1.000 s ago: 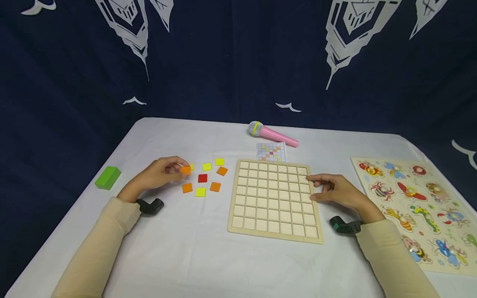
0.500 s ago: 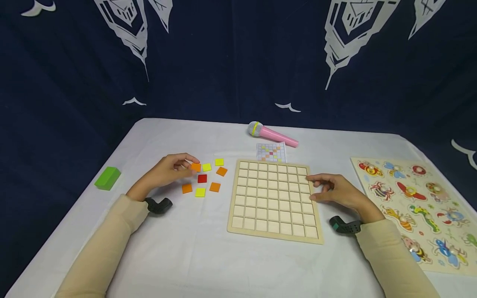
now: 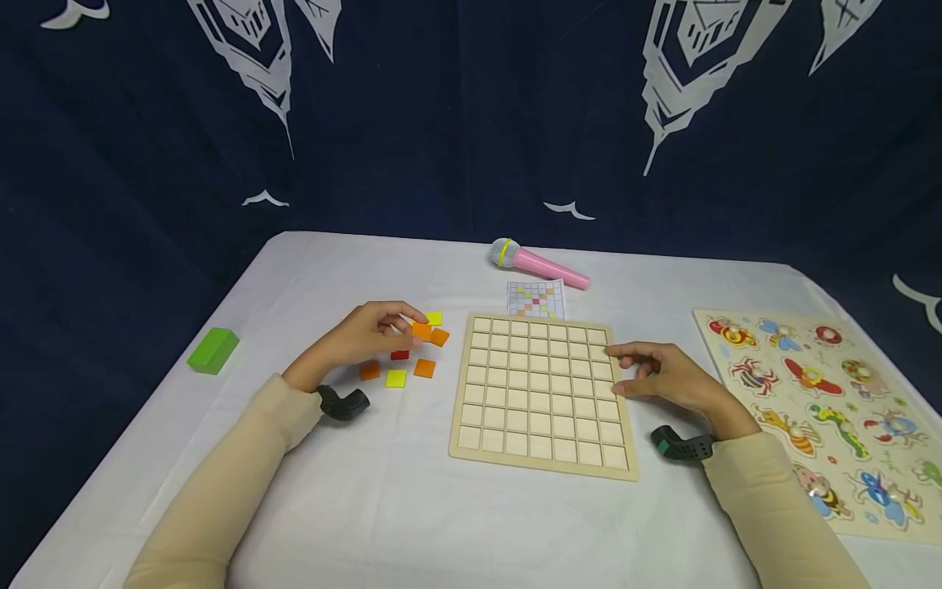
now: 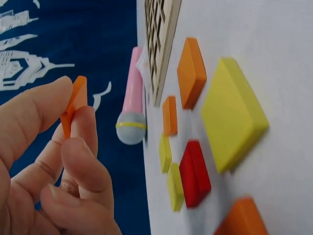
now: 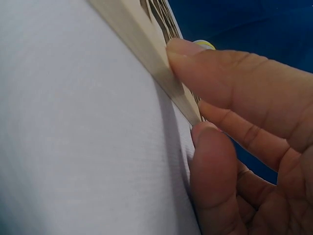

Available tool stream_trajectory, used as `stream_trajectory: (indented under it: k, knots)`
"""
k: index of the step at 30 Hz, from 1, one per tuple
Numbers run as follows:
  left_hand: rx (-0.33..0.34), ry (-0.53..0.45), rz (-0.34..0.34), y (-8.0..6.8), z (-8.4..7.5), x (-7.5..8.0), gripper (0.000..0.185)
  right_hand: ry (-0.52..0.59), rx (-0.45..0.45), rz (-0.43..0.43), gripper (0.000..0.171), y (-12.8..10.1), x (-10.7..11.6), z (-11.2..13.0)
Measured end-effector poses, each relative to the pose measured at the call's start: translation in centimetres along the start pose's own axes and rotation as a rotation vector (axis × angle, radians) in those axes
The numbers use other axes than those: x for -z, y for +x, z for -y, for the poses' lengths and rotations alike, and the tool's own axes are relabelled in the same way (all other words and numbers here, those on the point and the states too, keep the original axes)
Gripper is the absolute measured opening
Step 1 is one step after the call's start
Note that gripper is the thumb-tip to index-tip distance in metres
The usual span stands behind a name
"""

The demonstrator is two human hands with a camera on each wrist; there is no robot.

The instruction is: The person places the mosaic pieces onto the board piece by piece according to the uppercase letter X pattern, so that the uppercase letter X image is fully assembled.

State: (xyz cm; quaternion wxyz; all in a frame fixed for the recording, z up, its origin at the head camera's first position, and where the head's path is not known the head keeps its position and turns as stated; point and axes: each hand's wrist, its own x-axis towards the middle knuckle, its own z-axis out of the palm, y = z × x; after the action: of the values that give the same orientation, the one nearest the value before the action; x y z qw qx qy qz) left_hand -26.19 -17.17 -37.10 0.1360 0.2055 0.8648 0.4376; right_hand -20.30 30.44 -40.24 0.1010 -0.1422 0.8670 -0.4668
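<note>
My left hand (image 3: 368,337) pinches an orange square tile (image 3: 422,332) between fingertips and thumb, above the loose tiles. In the left wrist view, the held tile (image 4: 79,95) stands edge-up, well clear of the others. Below lie a red tile (image 3: 400,355), partly covered by the hand, a yellow tile (image 3: 396,379) and several more yellow and orange ones. The fingertips of my right hand (image 3: 666,378) touch the right edge of a square wooden grid board (image 3: 540,382). Seen from the right wrist, index finger and thumb (image 5: 212,171) rest at the board's edge (image 5: 142,54).
Behind the board lie a small printed grid card (image 3: 536,300) and a pink toy microphone (image 3: 540,266). A green block (image 3: 213,351) sits at the table's left. To the right is an insect picture puzzle (image 3: 832,417), close to my right forearm.
My left hand has carried the orange tile rightward over the loose tiles, from their left side to near the yellow ones at the back. My right hand and the board have stayed put.
</note>
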Motion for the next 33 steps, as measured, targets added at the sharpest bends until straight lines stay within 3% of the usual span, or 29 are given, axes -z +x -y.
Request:
stream_trajectory:
  k: [22,33]
  knots:
    - [-0.081,0.056,0.075,3.6,-2.3,-3.4,0.033,0.010,0.015,0.002,0.060,0.1,0.0,-0.3]
    - [-0.014,0.158,0.093,5.1,-3.8,-4.7,0.033,0.015,0.008,0.002,0.061,0.1,0.0,-0.3]
